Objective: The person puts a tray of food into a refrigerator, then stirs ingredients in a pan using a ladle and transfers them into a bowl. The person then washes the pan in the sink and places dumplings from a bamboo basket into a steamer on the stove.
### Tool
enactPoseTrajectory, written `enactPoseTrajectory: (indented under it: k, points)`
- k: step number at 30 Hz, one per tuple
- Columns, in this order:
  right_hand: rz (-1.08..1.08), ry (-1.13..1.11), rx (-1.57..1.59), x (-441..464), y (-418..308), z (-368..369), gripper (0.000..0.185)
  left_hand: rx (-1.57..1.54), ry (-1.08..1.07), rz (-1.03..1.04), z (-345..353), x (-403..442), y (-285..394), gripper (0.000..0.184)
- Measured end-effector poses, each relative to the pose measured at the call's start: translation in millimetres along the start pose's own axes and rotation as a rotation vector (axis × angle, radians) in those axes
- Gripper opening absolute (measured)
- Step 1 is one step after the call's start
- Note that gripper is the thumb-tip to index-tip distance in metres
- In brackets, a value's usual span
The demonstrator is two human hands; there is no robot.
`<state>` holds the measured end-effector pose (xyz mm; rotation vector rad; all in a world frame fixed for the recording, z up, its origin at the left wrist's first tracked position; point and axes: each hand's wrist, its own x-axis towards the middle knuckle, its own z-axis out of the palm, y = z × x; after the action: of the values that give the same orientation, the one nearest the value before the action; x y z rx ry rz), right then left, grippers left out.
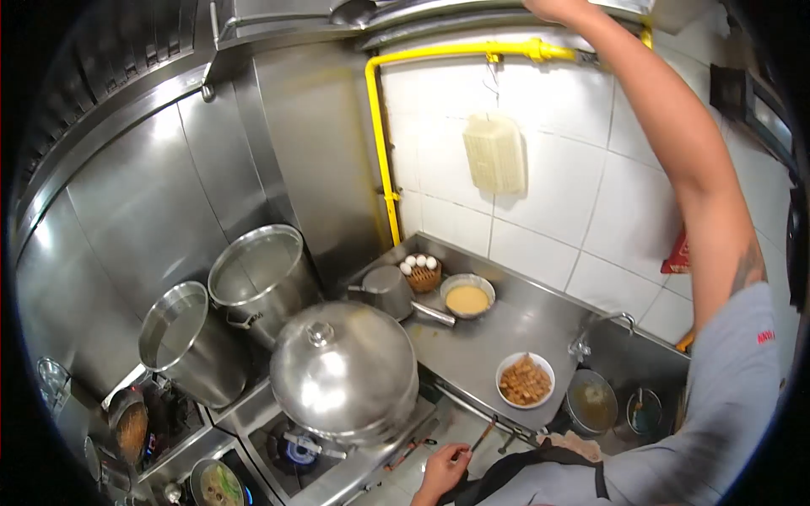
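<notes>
My left hand (pixel 445 469) is low at the front edge of the cooking range, its fingers curled together. A thin dark stick (pixel 483 434) meets its fingertips; whether they grip it is unclear. My right hand (pixel 557 8) reaches up to the metal shelf (pixel 472 24) at the top, its fingers cut off by the frame. Left of my left hand is a large steel pot with a domed lid (pixel 342 363). A white bowl of brown chunks of food (pixel 525 380) stands on the steel counter (pixel 481 346) beyond it.
A lit burner (pixel 299 449) is in front of the lidded pot. Two tall stockpots (pixel 261 274) stand behind left. Along the back are a saucepan (pixel 386 291), a basket of eggs (pixel 420 274) and a bowl of yellow liquid (pixel 467 298). A faucet (pixel 603 325) is at right.
</notes>
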<state>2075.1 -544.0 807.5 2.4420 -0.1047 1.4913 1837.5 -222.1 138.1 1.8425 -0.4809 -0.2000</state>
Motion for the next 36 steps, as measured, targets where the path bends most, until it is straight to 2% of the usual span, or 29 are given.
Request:
enactPoseTrajectory:
  k: [3,6,7,10,12,14,15,16,18,22,23,26,29,33,36]
  points:
    - [-0.076,0.131,-0.057,59,-9,43,0.021,-0.020,0.106,-0.039,-47,4,38,0.029]
    - [-0.145,0.088,-0.141,91,-27,59,0.020,-0.099,0.388,0.039,-71,13,53,0.020]
    - [-0.125,0.087,-0.095,91,-33,58,0.020,-0.313,0.508,0.057,-70,16,53,0.019]
    - [-0.135,0.028,-0.097,95,-41,58,0.020,-0.343,0.559,0.067,-82,26,66,0.018]
    - [-0.066,-0.035,-0.067,114,-33,71,0.022,-0.366,0.568,0.106,-84,34,74,0.020]
    - [-0.276,-0.031,-0.209,148,2,114,0.034,-0.367,0.567,0.165,-84,45,81,0.021]
    - [-0.292,-0.020,-0.226,155,2,122,0.030,-0.291,0.560,0.228,-81,49,73,0.020]
    - [-0.128,-0.071,-0.196,140,-21,109,0.029,-0.431,0.515,0.154,-75,46,50,0.020]
    - [-0.051,0.010,-0.315,139,-30,127,0.033,-0.738,0.397,0.022,-59,53,6,0.021]
    - [0.034,0.072,-0.301,126,-41,144,0.036,-0.218,0.573,0.369,-84,50,64,0.024]
    - [0.045,0.080,-0.273,126,-43,143,0.037,-0.204,0.582,0.328,-83,47,57,0.026]
    - [0.034,-0.093,-0.259,134,-41,140,0.041,-0.288,0.627,0.297,-83,44,67,0.027]
    - [0.014,0.074,-0.265,126,-41,151,0.043,-0.318,0.621,0.204,-80,40,64,0.024]
    - [-0.070,0.303,-0.317,123,-38,160,0.037,-0.193,0.545,0.212,-93,40,82,0.020]
    - [-0.137,0.056,-0.357,114,-47,134,0.029,-0.203,0.496,0.199,-94,39,92,0.019]
